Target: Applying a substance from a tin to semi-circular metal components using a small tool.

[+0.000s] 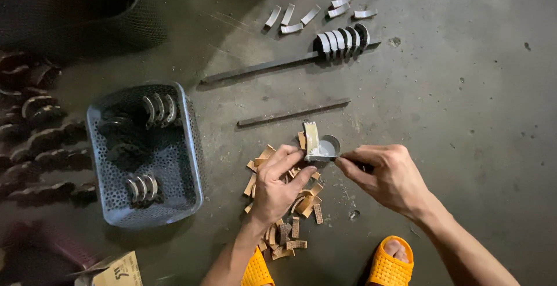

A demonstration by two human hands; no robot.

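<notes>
Fingers of my left hand pinch the lower end of a curved pad, a pale, cream-faced arc that stands nearly upright, its long axis running away from me toward the two dark metal bars lying on the floor. My right hand is closed around a thin dark tool, whose tip reaches leftward to the base of the pad, right beside a small round tin holding something pale. So the pad sits between both hands, the left carrying it, the right touching it only through the tool.

Below my left wrist lies a loose heap of tan lining strips, spreading toward my orange slippers. Well to the left stands a blue perforated basket with several curved metal shoes inside. Farther off, at the top, a row of similar shoes is threaded along the longer bar, with a few loose pale pieces just beyond it.
</notes>
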